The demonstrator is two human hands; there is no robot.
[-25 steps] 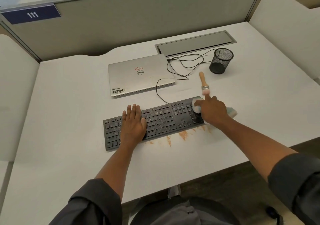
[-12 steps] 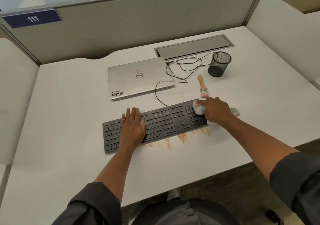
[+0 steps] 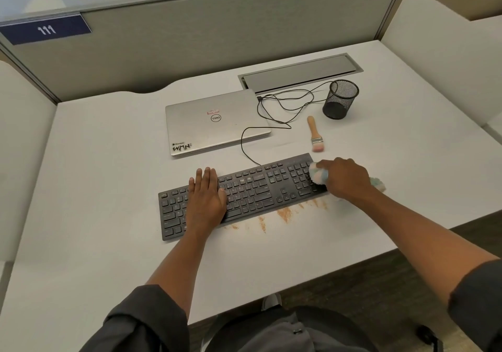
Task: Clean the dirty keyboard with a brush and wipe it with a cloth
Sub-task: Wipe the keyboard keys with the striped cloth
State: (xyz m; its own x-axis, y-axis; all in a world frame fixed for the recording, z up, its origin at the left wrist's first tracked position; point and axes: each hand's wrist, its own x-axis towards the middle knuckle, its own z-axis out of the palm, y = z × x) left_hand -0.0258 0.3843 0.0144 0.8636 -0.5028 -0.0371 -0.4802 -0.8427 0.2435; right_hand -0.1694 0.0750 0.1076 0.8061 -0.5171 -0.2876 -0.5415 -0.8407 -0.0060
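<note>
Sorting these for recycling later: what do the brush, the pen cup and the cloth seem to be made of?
Brush: pale unfinished-looking wood handle, shiny metal band, pinkish bristles, likely synthetic.
Pen cup: black wire mesh, see-through walls, probably metal.
Cloth, gripped by the right hand: fluffy pastel pile, perhaps microfibre.

The right hand (image 3: 346, 179) covers most of the cloth (image 3: 317, 175) and the keyboard's (image 3: 252, 188) right end. The left hand (image 3: 206, 199) hides keys beneath it. Key legends are too small to read. Both sleeves run past the near edge.
</note>
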